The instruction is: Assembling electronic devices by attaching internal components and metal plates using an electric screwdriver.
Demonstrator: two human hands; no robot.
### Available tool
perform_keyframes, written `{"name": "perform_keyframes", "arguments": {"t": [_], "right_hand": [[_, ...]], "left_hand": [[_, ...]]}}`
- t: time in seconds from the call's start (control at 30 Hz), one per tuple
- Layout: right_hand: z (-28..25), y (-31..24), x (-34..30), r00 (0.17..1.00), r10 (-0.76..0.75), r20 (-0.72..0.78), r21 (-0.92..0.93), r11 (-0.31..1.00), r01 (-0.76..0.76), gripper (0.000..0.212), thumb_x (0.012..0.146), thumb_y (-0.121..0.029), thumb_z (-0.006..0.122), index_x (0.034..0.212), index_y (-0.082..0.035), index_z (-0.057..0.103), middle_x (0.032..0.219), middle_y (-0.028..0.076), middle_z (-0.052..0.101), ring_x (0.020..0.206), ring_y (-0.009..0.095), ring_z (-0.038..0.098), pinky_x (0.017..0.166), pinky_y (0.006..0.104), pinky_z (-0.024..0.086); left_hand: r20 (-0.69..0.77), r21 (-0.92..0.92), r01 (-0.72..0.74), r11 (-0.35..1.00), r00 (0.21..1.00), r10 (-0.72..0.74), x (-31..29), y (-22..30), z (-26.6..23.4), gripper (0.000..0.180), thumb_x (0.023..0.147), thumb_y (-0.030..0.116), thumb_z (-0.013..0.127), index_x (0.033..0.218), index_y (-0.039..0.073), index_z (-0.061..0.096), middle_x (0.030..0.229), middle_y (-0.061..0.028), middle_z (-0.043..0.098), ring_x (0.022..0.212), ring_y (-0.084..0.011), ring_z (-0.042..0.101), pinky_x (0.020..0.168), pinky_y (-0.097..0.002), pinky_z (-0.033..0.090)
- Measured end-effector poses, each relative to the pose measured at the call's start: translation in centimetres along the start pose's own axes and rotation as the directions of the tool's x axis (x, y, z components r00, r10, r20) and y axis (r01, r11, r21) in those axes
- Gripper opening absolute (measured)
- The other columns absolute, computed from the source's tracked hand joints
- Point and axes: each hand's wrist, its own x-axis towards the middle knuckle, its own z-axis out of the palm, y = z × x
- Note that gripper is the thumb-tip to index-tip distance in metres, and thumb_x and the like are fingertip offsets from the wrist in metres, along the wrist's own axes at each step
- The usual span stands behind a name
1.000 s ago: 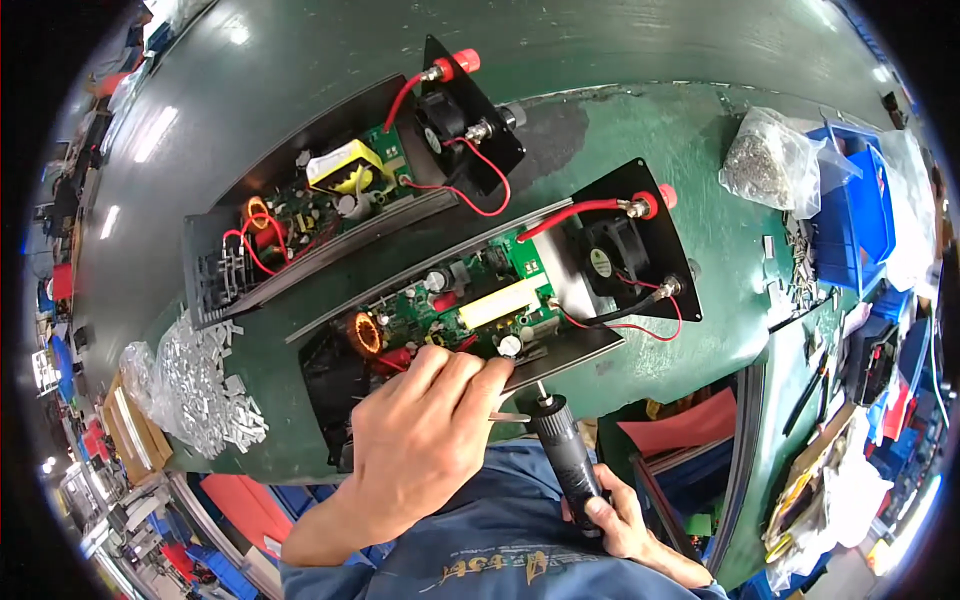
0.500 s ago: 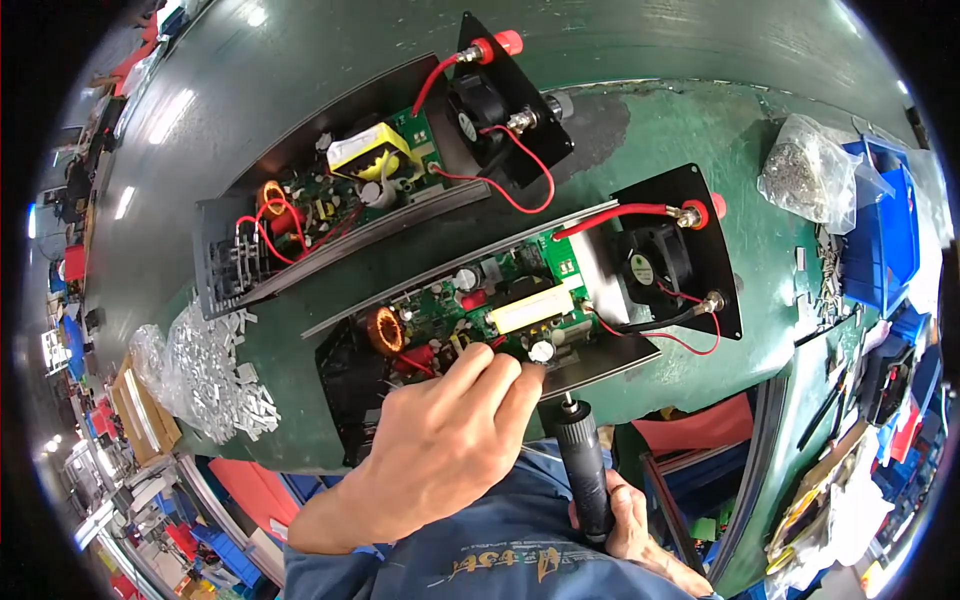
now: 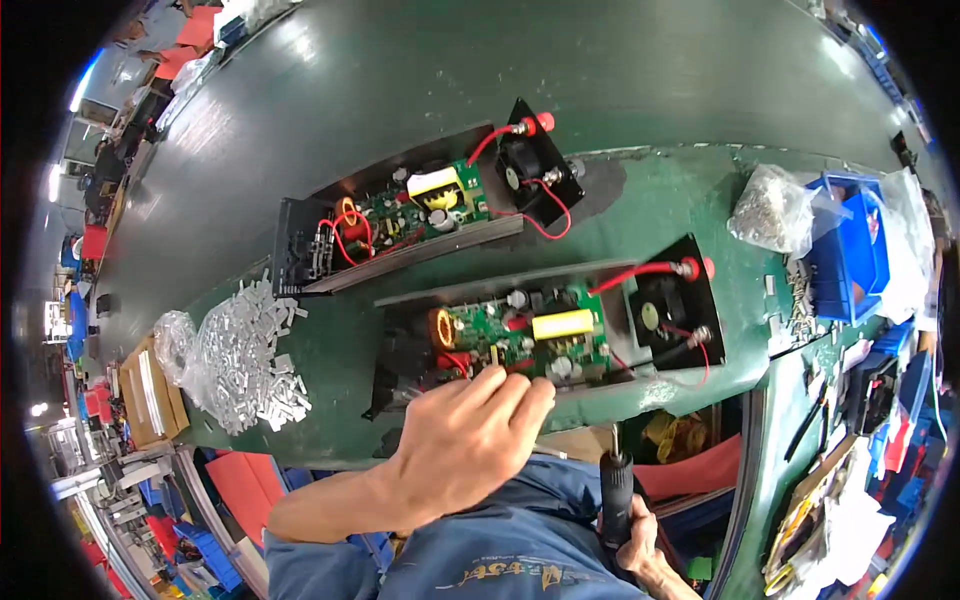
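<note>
Two opened power inverters lie on the green bench. At the near wall of the closer inverter, my left hand is closed, its fingers curled over the edge; the thumb side is hidden. That inverter shows a green circuit board, a copper coil, a yellow-wrapped transformer and a black end plate with a fan and red wires. My right hand is wrapped around a black electric screwdriver, its bit pointing up, just short of the bench edge. Behind lies the second inverter, tilted the same way.
Small grey metal pieces spill from a clear bag on the left, beside a cardboard box. To the right stand a bag of small parts and a blue bin. Loose screws lie near the bin.
The whole view has shifted, so the bench looks farther off. The screwdriver's tip has come away from the near wall, toward me. My left hand stays at the casing edge.
</note>
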Motion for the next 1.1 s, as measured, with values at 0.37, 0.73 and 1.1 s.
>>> {"name": "perform_keyframes", "arguments": {"t": [0.37, 0.73, 1.1], "right_hand": [[0.0, -1.7, -0.7, 0.937, -0.209, 0.279, -0.283, 0.915, 0.288, 0.051, 0.102, -0.025, 0.031, 0.138, 0.000, 0.056, 0.134, 0.026, 0.059, 0.120, 0.043, 0.054, 0.103, 0.0485, 0.044], [1.2, -0.8, -0.8, 0.989, -0.099, -0.114, -0.061, 0.994, 0.092, 0.060, 0.106, -0.046, 0.036, 0.141, -0.001, 0.052, 0.102, 0.009, 0.066, 0.085, 0.020, 0.062, 0.072, 0.0344, 0.056], [0.8, -0.1, 0.5, 0.964, 0.054, -0.262, 0.212, 0.977, 0.003, 0.073, 0.099, -0.067, 0.038, 0.132, -0.006, 0.058, 0.096, 0.003, 0.064, 0.081, 0.015, 0.056, 0.072, 0.0304, 0.046]], "left_hand": [[-0.203, 0.115, -0.210, 0.971, 0.952, 0.229, 6.3, -2.8, -13.4, 0.024, 0.077, 0.021, 0.083, 0.092, 0.006, 0.073, 0.073, -0.0045, 0.067, 0.059, -0.0221, 0.061, 0.049, -0.0344, 0.047], [-0.111, 0.466, 0.083, 0.881, 0.993, -0.035, 21.0, -30.2, -4.6, 0.023, 0.085, 0.026, 0.076, 0.103, 0.011, 0.076, 0.086, -0.0152, 0.073, 0.085, -0.0353, 0.072, 0.070, -0.0474, 0.055], [0.327, 0.116, 0.231, 0.966, 0.910, -0.256, 19.7, -28.2, -4.9, 0.045, 0.095, 0.050, 0.064, 0.100, 0.008, 0.079, 0.094, -0.0165, 0.076, 0.092, -0.0319, 0.074, 0.082, -0.0454, 0.056]]}}
